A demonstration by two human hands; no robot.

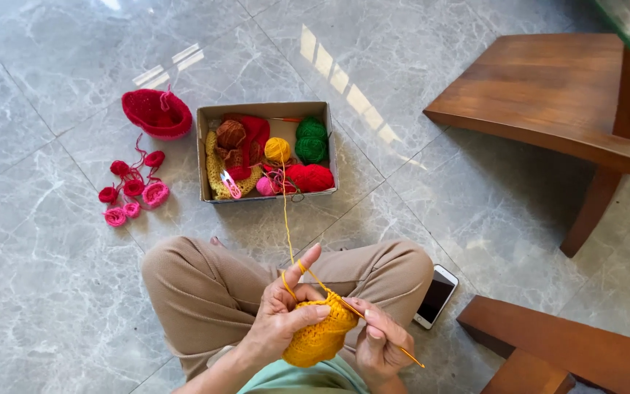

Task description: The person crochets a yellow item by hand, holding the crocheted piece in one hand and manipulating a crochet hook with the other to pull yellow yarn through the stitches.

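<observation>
Left hand: pinches the yellow knit piece, at 6 o'clock.
Right hand: closed on the hook.
Yarn: runs to the box at 12 o'clock (1 strand).
Risk: I think a hard tug could tangle it.

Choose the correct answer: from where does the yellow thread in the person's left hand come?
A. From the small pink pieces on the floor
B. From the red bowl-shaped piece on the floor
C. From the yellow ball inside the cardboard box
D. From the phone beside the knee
C: the yellow strand rises from over the left hand and runs straight up to the yellow ball in the cardboard box.
</observation>
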